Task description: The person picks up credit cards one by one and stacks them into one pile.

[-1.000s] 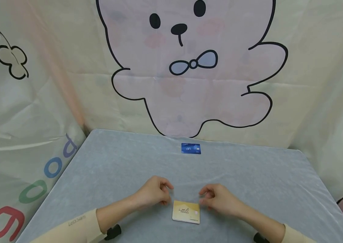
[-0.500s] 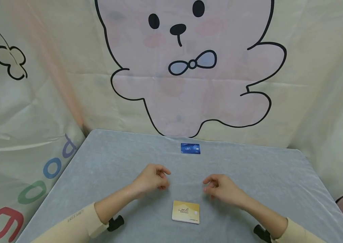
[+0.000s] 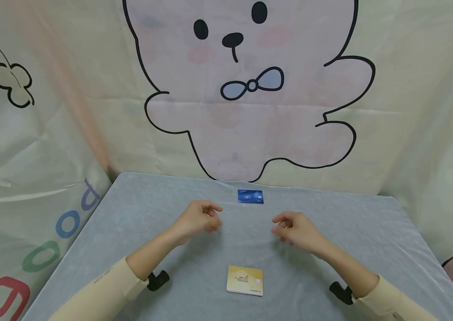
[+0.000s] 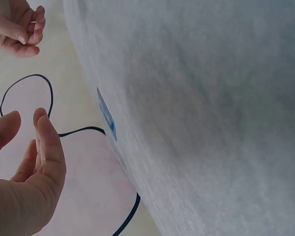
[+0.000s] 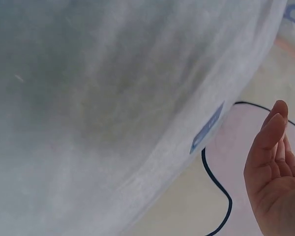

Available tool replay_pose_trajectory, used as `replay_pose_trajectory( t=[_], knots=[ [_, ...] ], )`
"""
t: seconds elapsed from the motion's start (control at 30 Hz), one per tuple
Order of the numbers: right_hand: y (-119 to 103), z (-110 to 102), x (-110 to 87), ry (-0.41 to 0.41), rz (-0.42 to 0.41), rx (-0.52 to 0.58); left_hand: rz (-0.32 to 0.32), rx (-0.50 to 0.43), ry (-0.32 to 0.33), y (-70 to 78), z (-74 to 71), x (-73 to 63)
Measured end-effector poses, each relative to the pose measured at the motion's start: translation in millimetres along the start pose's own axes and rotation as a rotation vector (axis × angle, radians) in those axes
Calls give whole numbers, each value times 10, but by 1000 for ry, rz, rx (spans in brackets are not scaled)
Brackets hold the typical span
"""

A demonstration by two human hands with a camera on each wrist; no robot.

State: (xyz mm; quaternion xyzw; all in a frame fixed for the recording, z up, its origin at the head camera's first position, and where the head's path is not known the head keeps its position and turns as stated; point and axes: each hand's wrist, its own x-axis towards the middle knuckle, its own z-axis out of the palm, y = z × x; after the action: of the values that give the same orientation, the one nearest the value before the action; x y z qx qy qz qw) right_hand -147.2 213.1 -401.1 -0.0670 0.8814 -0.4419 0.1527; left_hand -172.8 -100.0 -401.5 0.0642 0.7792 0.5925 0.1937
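My left hand [image 3: 199,218] hovers over the table left of centre, its fingers loosely bent with nothing between them. Across from it, my right hand [image 3: 299,229] is held in the air in the same relaxed way, also holding nothing. Beyond both hands, a blue card [image 3: 250,196] marked VIP lies flat near the table's far edge. A stack of yellow cards [image 3: 244,280] rests nearer to me, between the forearms. In the left wrist view the blue card [image 4: 107,114] appears past the bent fingers; the right wrist view shows the blue card [image 5: 207,128] too.
A light blue-grey cloth [image 3: 162,191] covers the table. Behind it hangs a curtain [image 3: 110,111] printed with a cartoon bear, and further printed sheets hang at both sides. Black wrist-camera mounts [image 3: 158,280] stick out from under both sleeves.
Both hands have risen away from beside the yellow cards and moved forward toward the blue card, spreading a little apart. The yellow stack and the blue card stay in place.
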Motion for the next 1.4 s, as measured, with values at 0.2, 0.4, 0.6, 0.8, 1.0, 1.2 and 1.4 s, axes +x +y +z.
replay_pose_trajectory(
  t=[0.2,0.4,0.6,0.8,1.0,1.2,1.4],
  knots=[
    [-20,-113,115,22,9,16,-6,-26,25,26,-17,122],
    [-38,-206,224,44,-6,31,1,-47,49,33,-33,249],
    [-40,-250,348,53,-13,68,2,-61,70,45,-75,355],
    [-9,-276,493,60,-1,102,0,-52,90,56,-93,486],
    [80,-278,663,59,-3,129,-27,-75,108,61,-56,645],
    [163,-291,802,72,-3,156,-20,-81,88,66,42,803],
    [180,-254,938,61,12,185,-54,-92,104,21,103,966]
  ],
)
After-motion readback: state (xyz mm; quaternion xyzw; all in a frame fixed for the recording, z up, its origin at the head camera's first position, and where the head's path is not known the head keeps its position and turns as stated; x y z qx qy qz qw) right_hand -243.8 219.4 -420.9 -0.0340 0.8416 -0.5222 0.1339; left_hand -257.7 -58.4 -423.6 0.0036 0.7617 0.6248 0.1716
